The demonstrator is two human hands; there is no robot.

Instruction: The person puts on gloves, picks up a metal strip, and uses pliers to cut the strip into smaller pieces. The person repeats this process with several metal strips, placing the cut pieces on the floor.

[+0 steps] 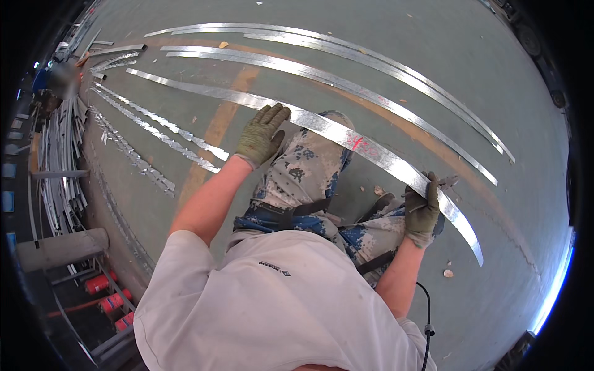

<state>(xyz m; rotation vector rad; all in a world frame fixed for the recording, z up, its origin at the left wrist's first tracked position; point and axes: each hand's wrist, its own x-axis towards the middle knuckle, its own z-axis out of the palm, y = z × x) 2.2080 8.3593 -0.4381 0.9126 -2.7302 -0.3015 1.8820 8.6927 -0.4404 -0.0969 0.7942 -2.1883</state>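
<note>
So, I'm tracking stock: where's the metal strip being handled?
The metal strip crosses the head view's middle, over one knee, left hand touching, right hand near its right end.

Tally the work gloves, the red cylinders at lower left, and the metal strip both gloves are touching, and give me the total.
Work gloves: 2
Red cylinders: 3
Metal strip: 1
Total: 6

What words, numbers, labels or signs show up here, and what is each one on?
Red handwritten marks on the metal strip across the person's knee: not copied out here.
Small dark print with a logo on the chest of the pale shirt: likewise left unquoted.
Pale marks on the red cylinders: too blurred to read.
I can read nothing else.
</note>
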